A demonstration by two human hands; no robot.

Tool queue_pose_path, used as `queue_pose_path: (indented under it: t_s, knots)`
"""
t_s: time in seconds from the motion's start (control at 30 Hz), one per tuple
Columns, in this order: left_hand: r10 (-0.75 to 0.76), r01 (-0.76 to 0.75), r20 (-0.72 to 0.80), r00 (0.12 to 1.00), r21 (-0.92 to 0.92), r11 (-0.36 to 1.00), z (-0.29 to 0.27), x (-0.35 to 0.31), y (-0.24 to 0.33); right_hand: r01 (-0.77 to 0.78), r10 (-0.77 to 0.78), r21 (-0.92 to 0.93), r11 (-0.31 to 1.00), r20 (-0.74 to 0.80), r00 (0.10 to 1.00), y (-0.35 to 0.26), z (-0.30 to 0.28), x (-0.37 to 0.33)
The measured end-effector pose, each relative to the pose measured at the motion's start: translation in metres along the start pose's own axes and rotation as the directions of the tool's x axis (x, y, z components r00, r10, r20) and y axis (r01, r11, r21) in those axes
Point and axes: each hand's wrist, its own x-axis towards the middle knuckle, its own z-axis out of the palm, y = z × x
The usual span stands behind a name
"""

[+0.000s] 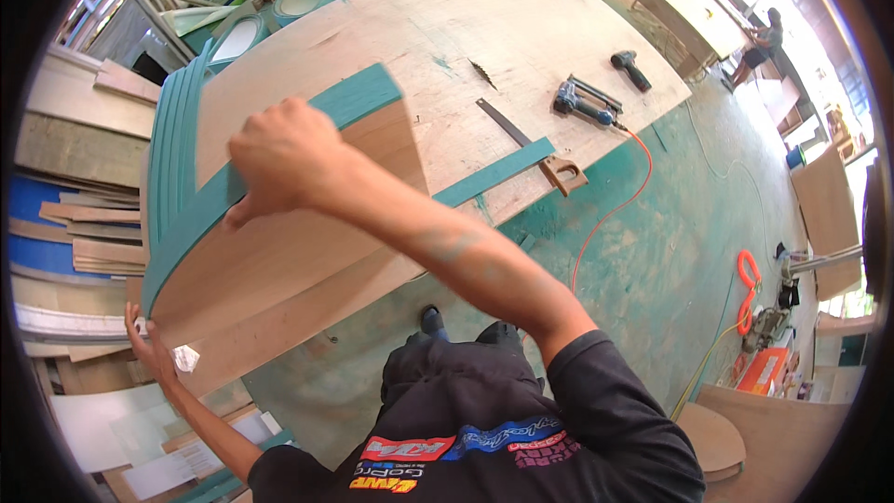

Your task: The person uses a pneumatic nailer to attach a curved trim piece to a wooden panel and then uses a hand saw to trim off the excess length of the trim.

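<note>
A curved wooden panel with a teal-painted edge (368, 95) stands on its side on the plywood-topped table (456, 14). My right hand (284, 154) reaches across and is closed over the panel's upper edge, thumb on the near side. Down at the panel's left end, my left hand (154, 346) holds its corner, with the fingers partly hidden. A small crumpled white piece (185, 359) lies beside that wrist. Right of the panel, a narrow teal strip (494, 172) crosses a handsaw with a wooden handle (563, 174).
A nail gun (582, 104) with an orange hose and a cordless drill (631, 70) rest on the table's right side. Curved teal pieces (177, 130) are stacked at left, near wood offcuts (102, 247). Another person (764, 42) stands by a far table (670, 2).
</note>
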Motion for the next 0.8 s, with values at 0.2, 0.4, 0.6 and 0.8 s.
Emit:
queue_pose_path:
  t_s: [0.2,0.4,0.6,0.8]
  knots:
    - [0.142,-0.159,-0.072,0.987,-0.364,0.918,-0.018,0.111,0.25,0.048,-0.052,-0.028,0.998,-0.151,0.987,-0.02,0.014,0.012]
    - [0.478,-0.29,0.366,0.799,-0.463,0.838,0.078,0.159,0.481,0.269,-0.345,-0.218,0.938,-0.565,0.749,-0.007,0.039,-0.049]
    - [0.21,0.011,0.672,0.71,-0.31,0.951,0.12,0.137,0.504,0.189,-0.031,0.39,0.901,-0.376,0.926,0.066,0.079,-0.28]
    - [0.058,0.084,0.652,0.756,-0.184,0.979,0.139,0.14,0.521,-0.762,0.695,0.024,0.647,-0.431,0.576,0.299,0.125,-0.46]
